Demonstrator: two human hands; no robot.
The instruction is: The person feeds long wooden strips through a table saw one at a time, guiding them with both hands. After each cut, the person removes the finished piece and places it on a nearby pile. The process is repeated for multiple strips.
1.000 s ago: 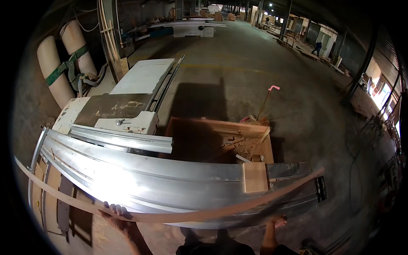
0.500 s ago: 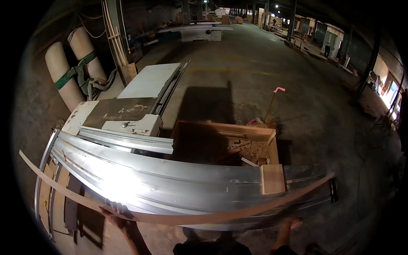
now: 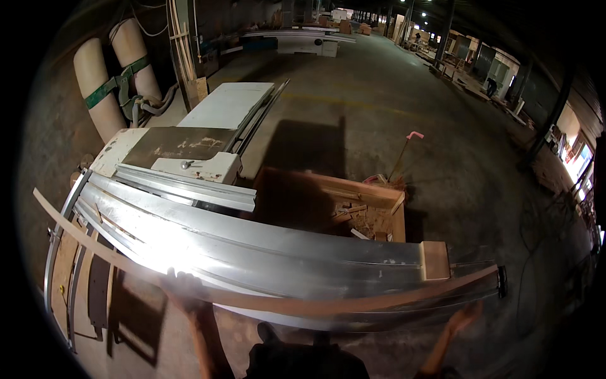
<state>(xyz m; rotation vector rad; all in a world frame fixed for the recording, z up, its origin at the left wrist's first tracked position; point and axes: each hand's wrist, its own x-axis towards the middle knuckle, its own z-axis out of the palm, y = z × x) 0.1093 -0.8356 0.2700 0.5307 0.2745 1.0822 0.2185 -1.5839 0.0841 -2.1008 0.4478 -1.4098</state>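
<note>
My left hand (image 3: 184, 287) holds a long, thin wooden strip (image 3: 328, 304), which runs above the shiny metal sliding table (image 3: 265, 240) of a panel saw. My right hand (image 3: 463, 318) is below the strip's right part, blurred, fingers loosely extended and holding nothing. A light wooden block (image 3: 434, 259) lies on the table's right part. Behind the sliding table are the saw's worn top (image 3: 170, 148) with a white extension (image 3: 230, 104) and an aluminium fence (image 3: 189, 189).
A wooden bin (image 3: 369, 208) of offcuts stands beyond the table, near a pink-handled tool (image 3: 415, 135). Dust-collector bags (image 3: 91, 88) stand at left beside upright boards (image 3: 183, 50). Another saw (image 3: 306, 44) stands farther back. A distant person (image 3: 491, 87) is at the right.
My left hand and the strip have moved upward in the view. The block sits farther right along the table. My right hand has shifted right, and its fingers have loosened.
</note>
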